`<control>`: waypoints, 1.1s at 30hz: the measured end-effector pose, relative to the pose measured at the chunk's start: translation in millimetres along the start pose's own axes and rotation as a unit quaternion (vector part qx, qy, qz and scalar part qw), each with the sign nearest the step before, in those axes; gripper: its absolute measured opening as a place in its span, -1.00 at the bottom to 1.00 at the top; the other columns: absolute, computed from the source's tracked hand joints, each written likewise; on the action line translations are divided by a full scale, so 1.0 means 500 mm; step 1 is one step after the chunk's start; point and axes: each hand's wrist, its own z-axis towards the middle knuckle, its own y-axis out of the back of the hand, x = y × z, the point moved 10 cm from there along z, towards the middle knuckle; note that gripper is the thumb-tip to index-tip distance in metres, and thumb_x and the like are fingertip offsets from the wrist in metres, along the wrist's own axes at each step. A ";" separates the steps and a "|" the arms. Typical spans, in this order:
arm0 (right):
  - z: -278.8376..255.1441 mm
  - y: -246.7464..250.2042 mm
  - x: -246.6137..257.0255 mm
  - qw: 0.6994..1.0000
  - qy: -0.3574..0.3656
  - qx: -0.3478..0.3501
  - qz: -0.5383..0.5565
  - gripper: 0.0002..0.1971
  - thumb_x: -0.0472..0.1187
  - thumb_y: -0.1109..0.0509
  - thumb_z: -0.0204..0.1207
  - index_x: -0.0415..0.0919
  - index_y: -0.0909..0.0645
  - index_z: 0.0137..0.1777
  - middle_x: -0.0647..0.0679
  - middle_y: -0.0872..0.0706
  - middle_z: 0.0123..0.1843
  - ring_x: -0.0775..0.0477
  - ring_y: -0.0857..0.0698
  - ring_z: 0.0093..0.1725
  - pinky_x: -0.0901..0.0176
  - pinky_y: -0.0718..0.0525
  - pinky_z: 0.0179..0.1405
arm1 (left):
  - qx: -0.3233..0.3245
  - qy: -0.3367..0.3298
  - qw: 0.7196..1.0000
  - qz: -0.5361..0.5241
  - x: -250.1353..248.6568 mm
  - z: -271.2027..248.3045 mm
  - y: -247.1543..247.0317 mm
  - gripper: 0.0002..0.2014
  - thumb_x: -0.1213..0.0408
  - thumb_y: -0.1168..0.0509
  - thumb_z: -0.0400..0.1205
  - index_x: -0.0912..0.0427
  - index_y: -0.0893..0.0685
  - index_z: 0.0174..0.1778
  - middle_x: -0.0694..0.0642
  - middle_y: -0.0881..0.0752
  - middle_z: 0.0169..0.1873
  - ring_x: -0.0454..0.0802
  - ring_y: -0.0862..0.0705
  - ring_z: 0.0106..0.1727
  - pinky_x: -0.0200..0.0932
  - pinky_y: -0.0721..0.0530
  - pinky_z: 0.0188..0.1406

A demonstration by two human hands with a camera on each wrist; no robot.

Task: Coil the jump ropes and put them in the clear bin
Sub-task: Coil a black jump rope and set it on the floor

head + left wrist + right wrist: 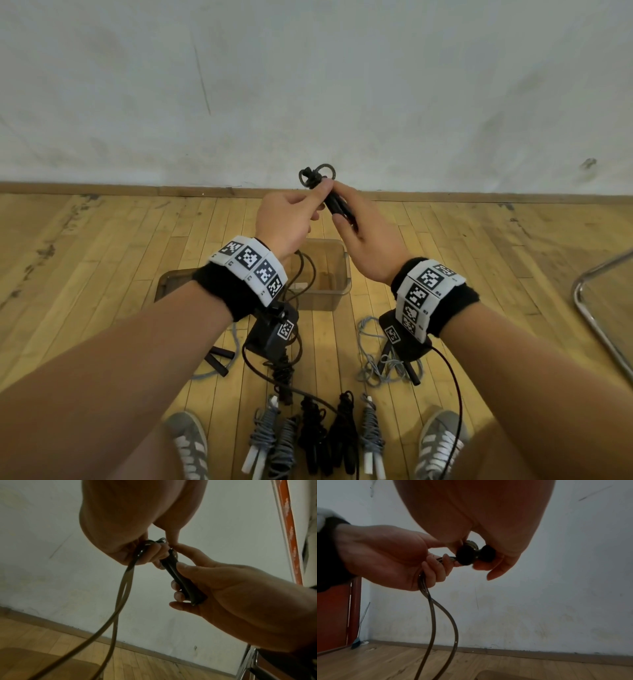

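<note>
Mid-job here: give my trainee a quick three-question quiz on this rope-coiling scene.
1. True or false: the clear bin already holds a coiled rope.
2. Which hand grips the two black handles? A) left hand B) right hand
3. Fill in: the dark cord hangs from the ____ hand.

Key: 1 false; 2 B; 3 left.

Bare forearms wear black fabric wristbands [226,291] topped with white square-coded marker blocks [251,265], above grey white-striped sneakers [191,445].
</note>
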 end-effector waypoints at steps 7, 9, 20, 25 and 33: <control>0.002 0.039 -0.020 0.989 -0.085 -0.036 0.115 -0.20 -0.11 -0.50 0.64 0.14 -0.13 0.75 -0.12 -0.76 -0.06 -0.02 -0.78 -0.18 0.23 -0.80 -0.16 | 0.018 -0.003 0.998 -0.053 -0.001 0.007 -0.007 -0.71 -0.01 -0.40 0.72 0.11 -0.86 -0.15 -0.11 -0.66 -0.48 -0.19 -0.52 -0.49 -0.30 -0.47 -0.44; 0.000 0.030 -0.037 0.980 -0.126 -0.028 0.148 -0.24 -0.12 -0.51 0.63 0.08 -0.21 0.74 -0.18 -0.77 0.06 -0.14 -0.83 -0.08 0.09 -0.86 -0.08 | 0.035 0.001 0.997 -0.066 -0.002 0.003 -0.015 -0.71 0.01 -0.39 0.72 0.14 -0.86 -0.10 -0.10 -0.65 -0.47 -0.19 -0.50 -0.49 -0.32 -0.45 -0.48; 0.001 0.023 -0.033 0.976 -0.136 0.034 0.169 -0.51 -0.23 -0.35 0.75 -0.02 -0.41 0.65 -0.18 -0.86 -0.11 -0.16 -0.88 -0.22 0.00 -0.87 -0.14 | 0.056 -0.034 0.998 -0.020 -0.020 -0.008 -0.022 -0.80 0.12 -0.37 0.75 0.07 -0.88 -0.05 -0.11 -0.60 -0.50 -0.17 -0.54 -0.43 -0.23 -0.58 -0.26; 0.010 0.062 -0.043 0.994 -0.103 -0.013 0.019 -0.51 -0.14 -0.33 0.74 -0.04 -0.42 0.65 -0.01 -0.81 -0.27 0.03 -0.80 -0.38 0.07 -0.83 -0.26 | 0.071 -0.040 0.997 -0.013 -0.027 -0.018 -0.027 -0.75 0.11 -0.32 0.78 0.10 -0.89 0.00 -0.09 -0.55 -0.53 -0.13 -0.47 -0.41 -0.10 -0.53 -0.17; 0.008 0.065 -0.060 0.986 -0.071 -0.053 -0.144 -0.50 0.07 -0.32 0.69 0.16 -0.33 0.61 0.05 -0.80 -0.04 -0.01 -0.78 -0.29 -0.07 -0.82 -0.23 | 0.068 0.000 0.996 -0.049 -0.026 -0.030 -0.030 -0.72 -0.02 -0.32 0.76 0.05 -0.86 0.01 0.03 -0.85 -0.32 -0.14 -0.69 -0.29 -0.06 -0.71 -0.01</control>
